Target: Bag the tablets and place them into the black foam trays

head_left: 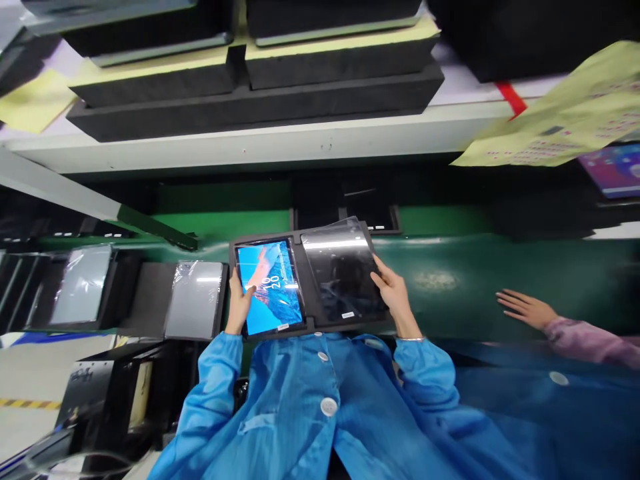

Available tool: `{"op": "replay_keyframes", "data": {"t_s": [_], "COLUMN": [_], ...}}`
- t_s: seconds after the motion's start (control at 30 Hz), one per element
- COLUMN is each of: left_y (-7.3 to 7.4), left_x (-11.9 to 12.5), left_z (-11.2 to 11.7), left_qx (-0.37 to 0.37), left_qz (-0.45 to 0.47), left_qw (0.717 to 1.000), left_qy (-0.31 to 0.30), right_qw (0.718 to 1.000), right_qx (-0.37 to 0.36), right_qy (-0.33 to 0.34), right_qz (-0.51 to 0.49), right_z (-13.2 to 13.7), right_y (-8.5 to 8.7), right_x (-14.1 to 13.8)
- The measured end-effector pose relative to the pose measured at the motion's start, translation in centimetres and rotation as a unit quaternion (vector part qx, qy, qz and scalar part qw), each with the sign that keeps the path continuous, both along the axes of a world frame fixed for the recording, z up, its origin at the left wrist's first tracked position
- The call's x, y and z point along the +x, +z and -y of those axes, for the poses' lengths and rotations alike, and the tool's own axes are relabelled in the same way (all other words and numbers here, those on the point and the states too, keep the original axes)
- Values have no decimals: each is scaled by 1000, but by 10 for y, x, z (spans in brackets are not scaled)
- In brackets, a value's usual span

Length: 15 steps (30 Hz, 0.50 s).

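A black foam tray [311,287] lies in front of my body with two tablets side by side in it. The tablet on the left [280,293] is lit and shows a blue lock screen with a clock. The one on the right [345,280] has a dark screen, and a clear film [330,230] sticks out past its top edge. My left hand [240,305] grips the tray's left side, its thumb over the lit screen. At the right side, my right hand [395,293] is closed on the tray's edge, the thumb by the dark tablet.
Silver tablets [195,300] in film lie in trays to the left on the green bench [440,267]. Behind is another dark tray [345,200]. A shelf edge [280,150] holds black foam blocks above. A co-worker's hand [527,308] rests at the right.
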State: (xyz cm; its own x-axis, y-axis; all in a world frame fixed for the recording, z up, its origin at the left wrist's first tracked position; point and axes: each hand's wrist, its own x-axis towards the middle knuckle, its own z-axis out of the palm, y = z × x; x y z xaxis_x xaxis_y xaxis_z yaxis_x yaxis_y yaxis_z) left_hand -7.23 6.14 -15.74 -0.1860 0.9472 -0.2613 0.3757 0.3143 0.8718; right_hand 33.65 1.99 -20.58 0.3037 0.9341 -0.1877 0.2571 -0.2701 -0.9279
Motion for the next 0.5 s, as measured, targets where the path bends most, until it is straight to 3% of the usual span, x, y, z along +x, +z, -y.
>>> {"op": "replay_keyframes", "data": {"t_s": [0.13, 0.23, 0.3, 0.37, 0.5], "left_y": [1, 8, 10, 6, -7], "left_x": [10, 2, -11, -25, -38], "left_z": [5, 6, 9, 17, 37], "left_qx": [47, 90, 105, 72, -28], "left_qz": [-68, -141, -203, -224, -186], "left_qw": [991, 974, 968, 972, 982], "left_qy": [-102, -150, -101, -19, 32], "right_qw": [996, 988, 983, 980, 979], "right_qx": [12, 32, 37, 20, -67], "right_qy": [36, 71, 56, 15, -13], "right_qz": [81, 133, 170, 200, 193], "right_z": [8, 13, 14, 15, 17], "right_y": [7, 19, 25, 24, -3], "right_x": [-11, -27, -27, -18, 1]}}
